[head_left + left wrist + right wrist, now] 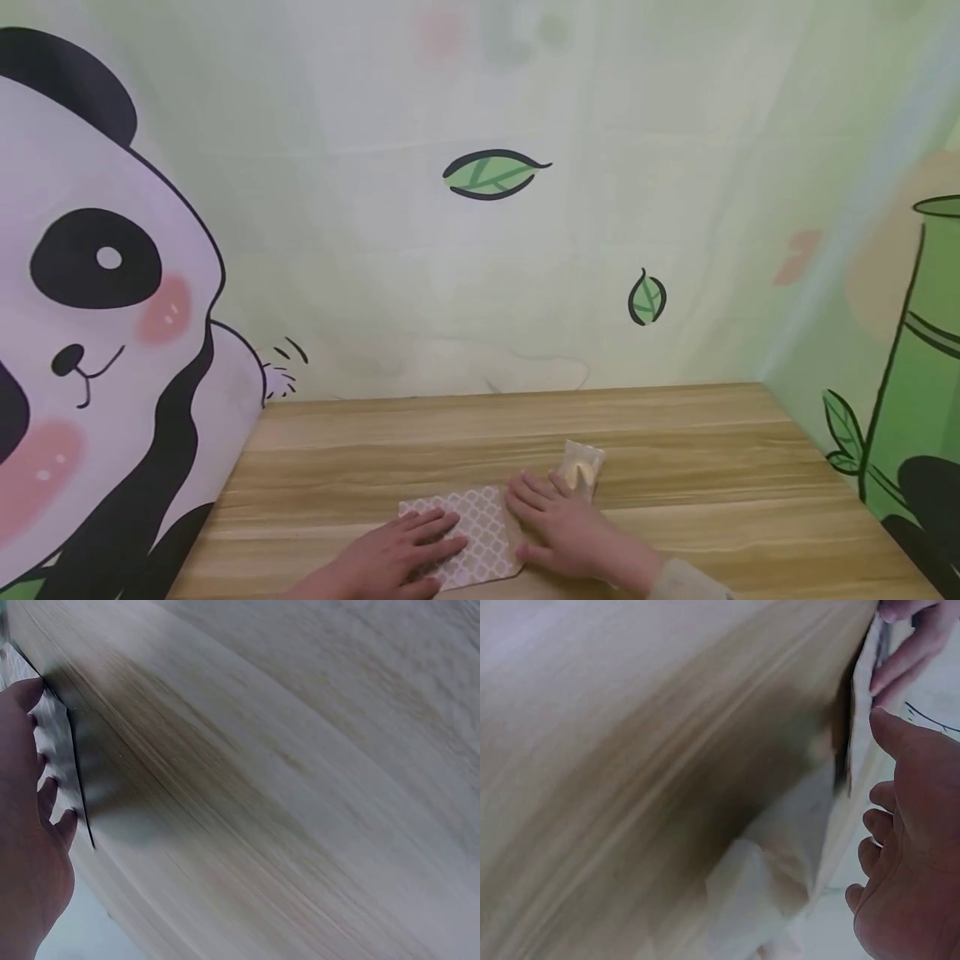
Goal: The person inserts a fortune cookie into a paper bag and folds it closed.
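Note:
A flat, envelope-like piece (483,533) with a white lattice pattern on beige lies at the front of the table. My left hand (397,554) rests on its left part, fingers spread and fairly straight. Over its right end reaches my right hand (573,529), fingers extended and thumb at the edge. A small whitish, see-through packet (592,457) with something yellowish in it sticks out beyond the right hand, which hides its near part. In the right wrist view the crumpled packet (742,892) lies beside the right hand's fingers (877,825).
The wood-grain table (337,450) extends around both hands. Behind it hangs a pale green backdrop (375,275) printed with leaves, a panda (97,167) at left and bamboo (922,400) at right.

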The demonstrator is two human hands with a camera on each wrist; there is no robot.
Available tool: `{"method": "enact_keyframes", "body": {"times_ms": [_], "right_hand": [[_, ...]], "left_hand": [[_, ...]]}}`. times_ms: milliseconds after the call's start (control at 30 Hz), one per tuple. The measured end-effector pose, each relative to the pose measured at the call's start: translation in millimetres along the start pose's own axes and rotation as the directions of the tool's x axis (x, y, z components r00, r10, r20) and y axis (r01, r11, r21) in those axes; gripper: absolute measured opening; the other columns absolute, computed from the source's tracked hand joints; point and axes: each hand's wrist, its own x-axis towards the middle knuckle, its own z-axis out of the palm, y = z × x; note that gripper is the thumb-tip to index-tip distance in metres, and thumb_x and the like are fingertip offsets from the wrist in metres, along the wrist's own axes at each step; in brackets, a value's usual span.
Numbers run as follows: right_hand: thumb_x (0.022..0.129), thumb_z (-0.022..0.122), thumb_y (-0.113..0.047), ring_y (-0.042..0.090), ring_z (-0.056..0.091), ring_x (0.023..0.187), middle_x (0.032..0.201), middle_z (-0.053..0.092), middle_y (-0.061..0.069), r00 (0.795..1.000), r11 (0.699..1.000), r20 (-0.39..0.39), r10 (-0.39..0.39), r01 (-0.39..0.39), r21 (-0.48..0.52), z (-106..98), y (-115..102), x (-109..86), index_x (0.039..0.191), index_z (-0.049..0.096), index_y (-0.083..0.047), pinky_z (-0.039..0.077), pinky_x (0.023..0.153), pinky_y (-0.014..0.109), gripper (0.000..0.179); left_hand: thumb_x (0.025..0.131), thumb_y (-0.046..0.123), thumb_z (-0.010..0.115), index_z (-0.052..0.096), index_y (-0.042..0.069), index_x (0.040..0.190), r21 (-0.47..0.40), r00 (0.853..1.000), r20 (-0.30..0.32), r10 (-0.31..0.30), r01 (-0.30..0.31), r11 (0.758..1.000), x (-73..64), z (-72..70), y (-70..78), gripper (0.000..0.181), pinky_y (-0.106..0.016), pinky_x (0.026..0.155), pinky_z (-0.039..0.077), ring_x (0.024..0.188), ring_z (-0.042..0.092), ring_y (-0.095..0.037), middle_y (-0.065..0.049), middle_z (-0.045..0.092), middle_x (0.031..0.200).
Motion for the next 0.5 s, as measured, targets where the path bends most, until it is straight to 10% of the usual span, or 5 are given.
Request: {"method": "enact_keyframes", "body": {"times_ms": [500], "right_hand": [[0.108,0.053,-0.055,0.027,0.038,0.157,0.168,0.044,0.008,0.998,0.991,0.060,0.028,-0.020,-0.134,16,-6,2.1,0.161,0.047,-0.006,0.030,0.127,0.056,0.073]], "left_hand": [[0.110,0.057,0.048,0.050,0.023,0.161,-0.067,0.996,0.014,-0.084,0.084,0.994,-0.4,-5.8,4.9,0.062,-0.055,0.117,0.045,0.151,0.046,-0.032,-0.008,0.047,0.166]]}}
